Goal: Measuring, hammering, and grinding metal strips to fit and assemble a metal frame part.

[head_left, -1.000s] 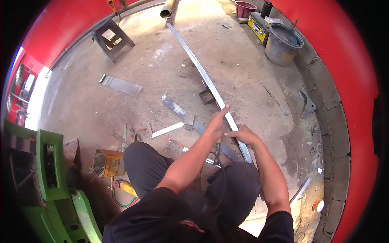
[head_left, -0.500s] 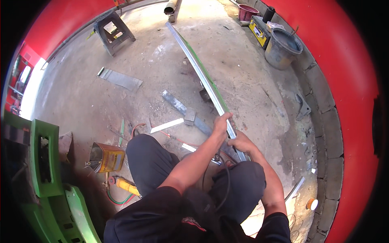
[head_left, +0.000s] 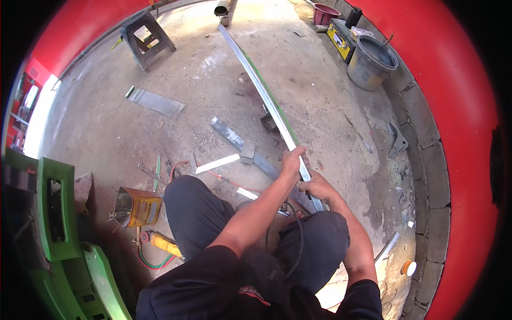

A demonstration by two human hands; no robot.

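A long, narrow metal bar (head_left: 274,111), silvery on top with a green strip along its right side, slants from between my knees to the far floor. Near its close end, my left hand (head_left: 292,163) is wrapped round it. Just nearer to me, my right hand (head_left: 318,186) grips the same bar, its thumb toward the silvery face. My fingers' undersides are hidden by the bar. Beneath it, partly covered, sits a dark block-like object (head_left: 269,122). A black cable (head_left: 301,234) loops over my lap by the bar's near end.
Left of my knees are a yellow angle grinder (head_left: 165,244), an open square tin (head_left: 145,209) and green metal framework (head_left: 57,208). A flat metal strip with a block (head_left: 247,151) lies ahead. Beyond are a step stool (head_left: 146,40), a bucket (head_left: 370,66) and a toolbox (head_left: 341,38).
The bar has turned slightly, so less of its green side shows. Both hands keep their grip at about the same place. The surroundings have shifted a little in the view.
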